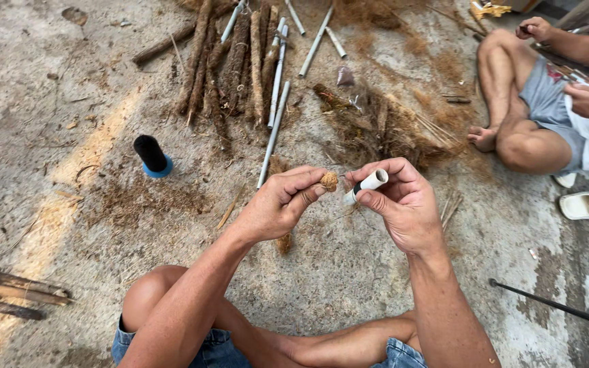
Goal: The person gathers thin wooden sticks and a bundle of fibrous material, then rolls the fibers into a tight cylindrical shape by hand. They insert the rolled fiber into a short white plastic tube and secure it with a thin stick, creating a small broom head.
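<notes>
Nearest us, bare knees and denim shorts (213, 344) on the concrete floor (49, 88). Above them, our left hand (277, 204) pinches a small brown fibre ball (329, 180) between thumb and fingers. Our right hand (403, 201) is clamped on a short white tube (369, 184), its dark tip just beside the ball. Far centre: bundle of brown sticks (230, 65) with white rods (277, 82). Left: black spool (151, 155). Far right: 1 seated person (540, 102).
</notes>
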